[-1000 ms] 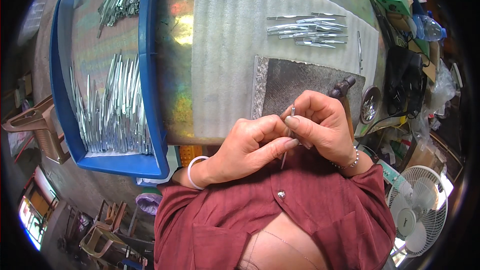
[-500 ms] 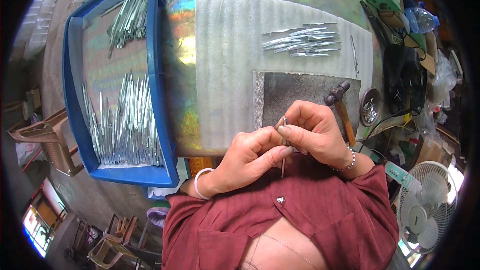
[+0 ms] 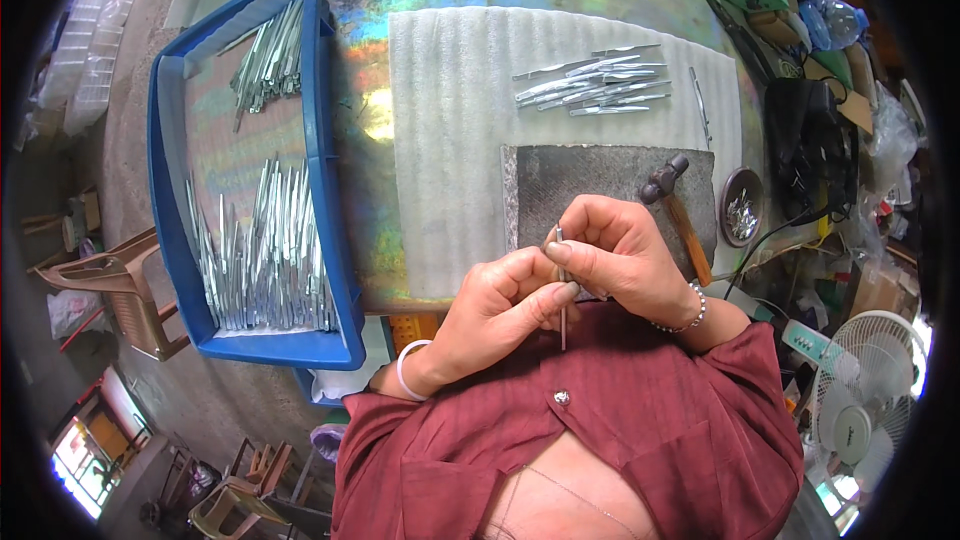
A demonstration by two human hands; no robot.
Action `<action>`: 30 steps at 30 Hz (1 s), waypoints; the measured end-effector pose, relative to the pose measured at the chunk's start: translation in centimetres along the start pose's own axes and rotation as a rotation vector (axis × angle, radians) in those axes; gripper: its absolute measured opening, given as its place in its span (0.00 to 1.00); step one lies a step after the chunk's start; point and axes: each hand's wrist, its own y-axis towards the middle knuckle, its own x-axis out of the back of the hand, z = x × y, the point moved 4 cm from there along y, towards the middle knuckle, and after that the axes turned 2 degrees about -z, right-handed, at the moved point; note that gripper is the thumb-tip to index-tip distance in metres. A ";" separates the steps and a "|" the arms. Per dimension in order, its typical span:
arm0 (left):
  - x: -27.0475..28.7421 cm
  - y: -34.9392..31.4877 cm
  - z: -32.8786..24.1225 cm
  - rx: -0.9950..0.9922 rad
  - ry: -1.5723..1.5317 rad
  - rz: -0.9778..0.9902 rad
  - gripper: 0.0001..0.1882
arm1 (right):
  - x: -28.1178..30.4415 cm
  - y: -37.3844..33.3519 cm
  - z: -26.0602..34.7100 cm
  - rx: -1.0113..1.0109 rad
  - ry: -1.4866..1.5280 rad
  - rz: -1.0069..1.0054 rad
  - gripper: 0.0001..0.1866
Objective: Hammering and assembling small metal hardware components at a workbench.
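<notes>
Close to my chest, at the near edge of the table, I hold a slim, pointed metal piece (image 3: 563, 328) upright between both hands. My left hand (image 3: 510, 302) pinches its lower part with thumb and fingers. Higher up, the thumb and fingers of my right hand (image 3: 612, 248) close on its top end. Just beyond the hands lies a dark flat block (image 3: 570, 175), with a hammer (image 3: 675, 205) resting on its right side. A loose pile of similar silvery metal pieces (image 3: 600, 82) lies farther off on a white foam sheet (image 3: 440, 140).
To the left stands a blue tray (image 3: 318, 110) with two groups of slim metal pieces. A round dish (image 3: 741, 208) of small shiny parts sits right of the block. Beyond it are a black bag (image 3: 800, 140), a water bottle (image 3: 832, 22) and a fan (image 3: 865, 390).
The whole view has shifted slightly, with the tray now a little farther right in the picture. Both hands keep their grip on the metal piece, almost unchanged.
</notes>
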 end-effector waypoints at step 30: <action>5.2 -2.2 -5.8 -0.704 0.447 -0.795 0.05 | 1.8 -12.9 9.5 1.348 0.092 0.099 0.18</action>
